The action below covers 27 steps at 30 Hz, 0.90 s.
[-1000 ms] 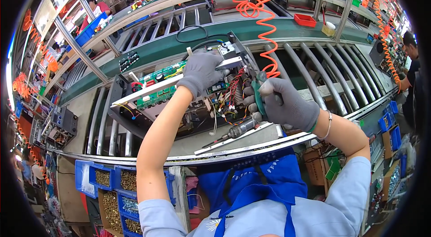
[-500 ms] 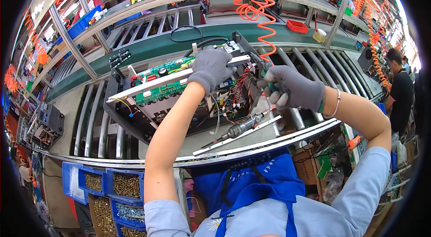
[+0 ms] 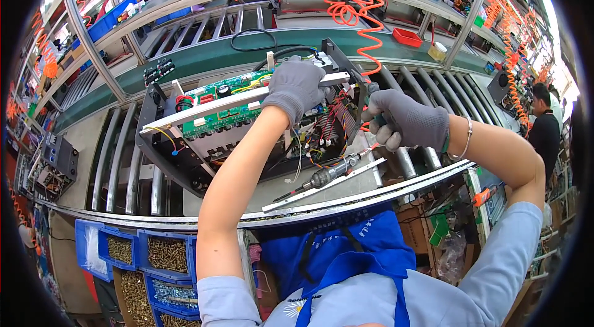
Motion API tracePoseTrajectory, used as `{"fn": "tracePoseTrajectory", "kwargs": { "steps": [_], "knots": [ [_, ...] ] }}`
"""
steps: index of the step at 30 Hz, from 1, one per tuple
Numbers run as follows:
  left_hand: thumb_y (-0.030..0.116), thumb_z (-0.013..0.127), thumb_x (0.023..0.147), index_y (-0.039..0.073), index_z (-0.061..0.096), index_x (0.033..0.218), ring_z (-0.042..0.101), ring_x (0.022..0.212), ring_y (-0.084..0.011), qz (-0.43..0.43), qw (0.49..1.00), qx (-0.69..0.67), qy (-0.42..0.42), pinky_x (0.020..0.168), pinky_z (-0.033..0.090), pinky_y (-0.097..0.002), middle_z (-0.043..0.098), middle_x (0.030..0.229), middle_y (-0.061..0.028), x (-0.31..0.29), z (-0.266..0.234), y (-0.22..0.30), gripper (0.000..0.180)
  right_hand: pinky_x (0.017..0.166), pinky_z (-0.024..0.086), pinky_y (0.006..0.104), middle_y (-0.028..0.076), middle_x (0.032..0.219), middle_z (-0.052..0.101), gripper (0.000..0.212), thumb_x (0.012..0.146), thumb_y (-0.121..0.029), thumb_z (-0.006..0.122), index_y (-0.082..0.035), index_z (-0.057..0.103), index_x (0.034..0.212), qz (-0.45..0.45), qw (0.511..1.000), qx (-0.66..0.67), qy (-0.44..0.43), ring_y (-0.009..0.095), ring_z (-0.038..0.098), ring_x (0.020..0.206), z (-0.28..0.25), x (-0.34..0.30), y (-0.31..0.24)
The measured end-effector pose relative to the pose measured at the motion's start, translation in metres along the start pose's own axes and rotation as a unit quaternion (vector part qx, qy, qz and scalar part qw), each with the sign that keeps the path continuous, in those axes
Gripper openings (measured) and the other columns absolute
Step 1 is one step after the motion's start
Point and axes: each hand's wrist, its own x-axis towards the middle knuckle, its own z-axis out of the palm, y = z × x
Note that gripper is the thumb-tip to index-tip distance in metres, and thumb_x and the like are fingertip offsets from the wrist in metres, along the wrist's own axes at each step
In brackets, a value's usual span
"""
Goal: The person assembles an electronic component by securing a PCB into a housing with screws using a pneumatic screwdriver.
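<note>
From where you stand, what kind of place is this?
Probably a factory for electronic machines: an open case with green circuit boards sits by metal rollers, and blue bins hold small metal parts.

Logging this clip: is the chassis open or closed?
Open: the circuit board and red wires inside the chassis show uncovered.

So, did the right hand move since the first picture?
Yes: the right hand has moved up and slightly right in the view, judged against the grey power screwdriver lying still.
</note>
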Motion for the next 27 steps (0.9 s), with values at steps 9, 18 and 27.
{"fn": "tracePoseTrajectory", "kwargs": {
  "steps": [9, 18, 27],
  "knots": [
    [0.04, 0.071, 0.082, 0.017, 0.076, 0.099, 0.065, 0.1, -0.0294, -0.004, 1.0, -0.019, -0.017, 0.086, 0.054, -0.0424, 0.07, 0.098, -0.0116, 0.002, 0.001, 0.0, 0.029, 0.041, 0.029, 0.0229, 0.005, 0.077, 0.042, 0.022, 0.08, -0.024, 0.054, -0.008, 0.043, 0.091, 0.008, 0.988, -0.127, 0.091, 0.01, 0.041, 0.054, 0.019, 0.001, -0.004],
    [0.042, 0.071, 0.081, 0.017, 0.076, 0.1, 0.065, 0.102, -0.031, 0.001, 0.999, -0.05, -0.006, 0.087, 0.053, -0.0435, 0.07, 0.097, -0.0146, 0.005, 0.001, -0.004, 0.031, 0.049, 0.044, 0.0314, 0.004, 0.069, 0.046, 0.019, 0.081, -0.027, 0.054, -0.011, 0.045, 0.077, -0.026, 0.992, -0.115, 0.045, 0.015, 0.047, 0.055, 0.022, -0.007, -0.002],
    [0.043, 0.069, 0.082, 0.013, 0.076, 0.096, 0.063, 0.105, -0.0315, 0.001, 0.999, -0.035, -0.011, 0.088, 0.053, -0.043, 0.07, 0.098, -0.0156, 0.003, 0.002, -0.006, 0.034, 0.085, 0.057, 0.0434, 0.016, 0.095, 0.063, 0.019, 0.081, -0.015, 0.055, 0.0, 0.057, 0.093, -0.06, 0.994, 0.01, -0.089, 0.028, 0.065, 0.086, -0.011, 0.01, 0.038]
  ]
}}
